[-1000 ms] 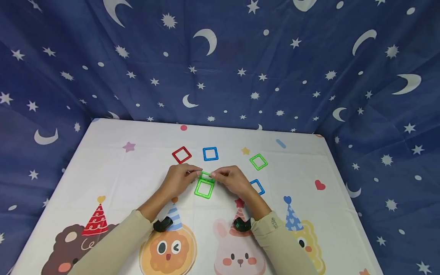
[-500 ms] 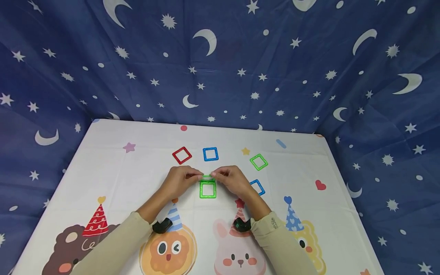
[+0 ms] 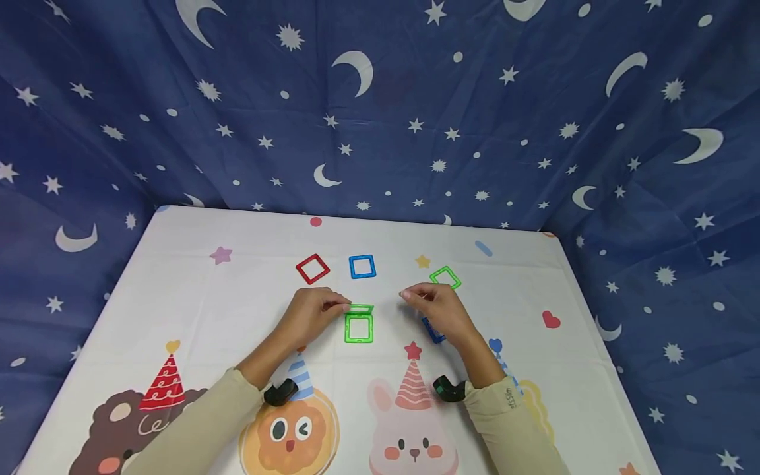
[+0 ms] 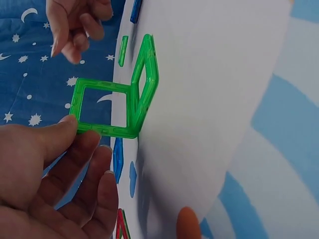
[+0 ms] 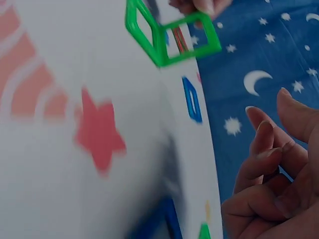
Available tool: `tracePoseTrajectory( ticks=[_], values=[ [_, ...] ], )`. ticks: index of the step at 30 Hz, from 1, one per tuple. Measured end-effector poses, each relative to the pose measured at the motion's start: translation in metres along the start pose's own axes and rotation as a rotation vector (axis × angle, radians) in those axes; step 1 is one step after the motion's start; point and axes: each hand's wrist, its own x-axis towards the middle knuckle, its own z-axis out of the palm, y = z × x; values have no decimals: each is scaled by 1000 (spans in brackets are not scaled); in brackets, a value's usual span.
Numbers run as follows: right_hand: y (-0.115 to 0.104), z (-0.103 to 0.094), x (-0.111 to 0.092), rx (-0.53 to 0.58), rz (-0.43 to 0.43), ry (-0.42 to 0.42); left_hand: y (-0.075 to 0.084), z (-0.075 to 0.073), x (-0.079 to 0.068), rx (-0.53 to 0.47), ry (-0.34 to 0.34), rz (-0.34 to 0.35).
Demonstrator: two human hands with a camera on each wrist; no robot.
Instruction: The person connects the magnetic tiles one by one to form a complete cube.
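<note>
My left hand [image 3: 311, 313] pinches a green square magnetic tile [image 4: 104, 84] by its corner, thumb against fingers. This tile stands upright, its lower edge along the far edge of a second green magnetic tile [image 3: 359, 340] lying flat on the table, so the pair forms an L. My right hand [image 3: 439, 310] is off to the right, apart from the pair, with its fingers loosely bent and nothing between thumb and fingertips in the right wrist view. Below that hand lies a blue magnetic tile [image 3: 433, 330], partly covered by it.
Farther back on the white printed tablecloth [image 3: 261, 264] lie a red tile [image 3: 305, 276], another blue tile [image 3: 363, 276] and another green tile [image 3: 437, 271], the last partly behind my right hand. A blue curtain [image 3: 386, 165] with moons and stars surrounds the table.
The green pair has turned to sit square, its upright tile more vertical. My right hand has let go of that tile and moved right; my left hand still holds it.
</note>
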Motion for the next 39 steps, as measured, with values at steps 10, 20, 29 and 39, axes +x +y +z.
tracePoseTrajectory(
  ticks=[10,20,29,39],
  values=[
    [24,-38,-8,-129,126,82,0,1,-2,52,10,-22],
    [47,-59,-12,-256,207,96,5,1,-5,77,18,-45],
    [58,-57,-14,-323,214,84,6,3,-8,42,22,-39],
    [59,-51,-12,-365,199,134,6,4,-9,23,24,-30]
  ],
)
